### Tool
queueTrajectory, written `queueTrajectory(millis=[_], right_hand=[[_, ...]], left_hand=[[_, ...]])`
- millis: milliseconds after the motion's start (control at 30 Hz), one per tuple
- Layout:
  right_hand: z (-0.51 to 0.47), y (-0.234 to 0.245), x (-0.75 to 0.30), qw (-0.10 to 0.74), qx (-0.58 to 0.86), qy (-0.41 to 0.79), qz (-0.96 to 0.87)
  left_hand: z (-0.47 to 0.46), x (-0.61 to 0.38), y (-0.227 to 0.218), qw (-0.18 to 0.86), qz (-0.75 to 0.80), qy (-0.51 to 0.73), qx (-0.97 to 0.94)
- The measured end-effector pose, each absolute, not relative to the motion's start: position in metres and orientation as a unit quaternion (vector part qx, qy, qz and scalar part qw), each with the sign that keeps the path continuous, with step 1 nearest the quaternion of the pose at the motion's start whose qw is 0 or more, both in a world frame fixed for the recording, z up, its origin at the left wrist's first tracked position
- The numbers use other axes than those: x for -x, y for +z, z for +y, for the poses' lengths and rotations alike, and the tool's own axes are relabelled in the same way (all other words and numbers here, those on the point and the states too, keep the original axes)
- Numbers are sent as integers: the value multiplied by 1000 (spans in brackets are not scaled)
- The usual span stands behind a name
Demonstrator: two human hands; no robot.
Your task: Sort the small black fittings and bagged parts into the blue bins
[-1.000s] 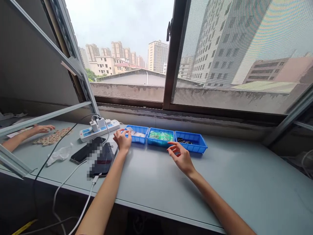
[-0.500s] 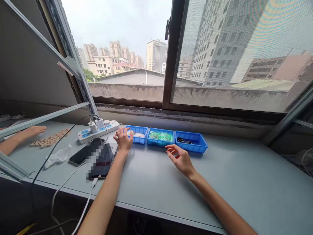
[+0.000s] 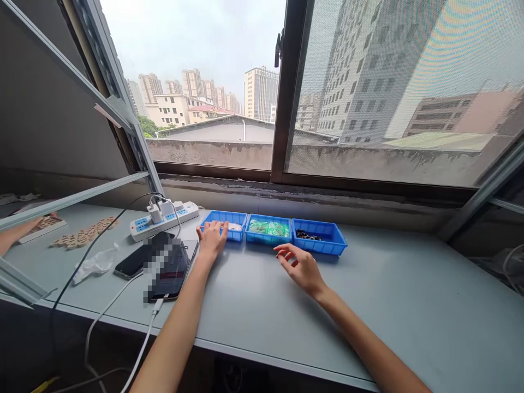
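Note:
Three blue bins stand in a row on the grey bench near the window. My left hand [image 3: 213, 238] reaches over the front edge of the left bin [image 3: 234, 219], which holds pale small parts; its fingers curl down and what they hold, if anything, is hidden. The middle bin [image 3: 268, 237] holds green pieces. The right bin [image 3: 333, 240] holds small dark parts. My right hand [image 3: 302, 266] hovers open just in front of the middle and right bins, fingers spread, holding nothing.
Two phones [image 3: 164, 262] lie left of my left arm, one on a white cable. A white power strip [image 3: 164, 217] with chargers sits behind them. A crumpled clear bag [image 3: 96, 263], wooden pieces [image 3: 82, 236] and another person's hand [image 3: 16, 232] are at far left. Window frame behind.
My left hand moved right and down onto the left bin's front edge. My right hand drifted slightly left and lower. The other person's hand at far left pulled back.

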State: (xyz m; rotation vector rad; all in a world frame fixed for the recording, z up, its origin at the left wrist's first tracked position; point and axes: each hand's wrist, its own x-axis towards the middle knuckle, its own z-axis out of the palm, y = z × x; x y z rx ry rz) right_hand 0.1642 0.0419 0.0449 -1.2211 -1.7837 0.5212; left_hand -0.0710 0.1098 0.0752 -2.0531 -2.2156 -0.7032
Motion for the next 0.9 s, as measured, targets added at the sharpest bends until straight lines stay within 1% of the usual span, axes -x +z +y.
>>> queueTrajectory(millis=[267,433,500,567,667,900], right_hand=[[43,41,-167,380,506,158,-758],[41,43,-168,355,512,136,-770],[41,44,-169,348,514,129,-773],[42,46,-171,343,524,121,-770],[44,48,-175,332,545,111,-762],[52,47,-183,306,552,97,-770]], left_hand=[[111,71,76,19,-718,-224,659],[110,70,73,19,-718,-243,652],[108,67,72,39,-709,-268,651],[104,63,72,77,-679,-309,661],[95,54,74,120,-593,-351,715],[81,23,68,117,-405,-330,844]])
